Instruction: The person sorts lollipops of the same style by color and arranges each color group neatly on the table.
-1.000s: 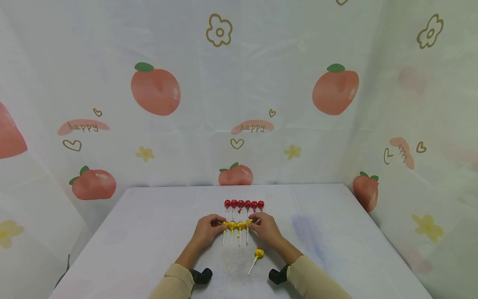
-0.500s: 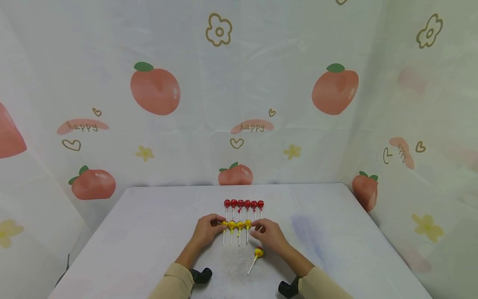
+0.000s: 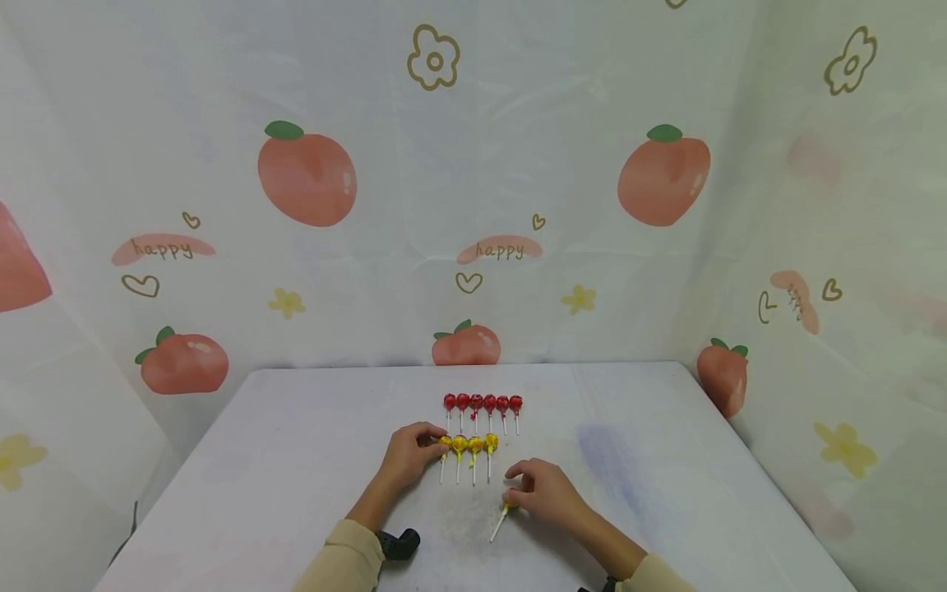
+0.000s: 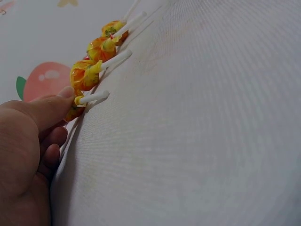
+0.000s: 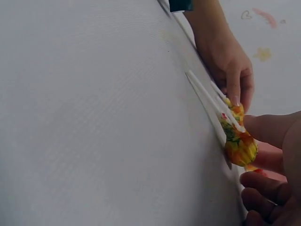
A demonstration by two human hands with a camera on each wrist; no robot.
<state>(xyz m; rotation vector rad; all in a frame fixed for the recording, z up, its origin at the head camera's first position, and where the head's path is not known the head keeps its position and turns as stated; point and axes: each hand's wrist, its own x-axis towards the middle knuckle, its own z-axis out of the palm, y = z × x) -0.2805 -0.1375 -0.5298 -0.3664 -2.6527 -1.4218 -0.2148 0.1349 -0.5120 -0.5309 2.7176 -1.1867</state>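
Several yellow-wrapped lollipops (image 3: pixel 476 445) lie in a row on the table, sticks toward the person. My left hand (image 3: pixel 409 455) pinches the leftmost yellow lollipop (image 4: pixel 75 113) by its head, between thumb and index finger. Nearer the person, a loose yellow lollipop (image 3: pixel 499 524) lies slanted, its head partly hidden by my right hand (image 3: pixel 549 492). In the right wrist view, the thumb and index finger stand apart around this lollipop's wrapped head (image 5: pixel 241 149); whether they touch it is hard to tell.
Behind the yellow row, several red lollipops (image 3: pixel 477 402) form a parallel row. The white table (image 3: pixel 311 436) ends at a curtain (image 3: pixel 385 205) printed with fruit and flowers. A black wrist device (image 3: pixel 399 544) sits at the left cuff.
My right hand has left the right end of the yellow row and moved toward the person, down to the loose lollipop. My left hand has stayed at the leftmost yellow lollipop.
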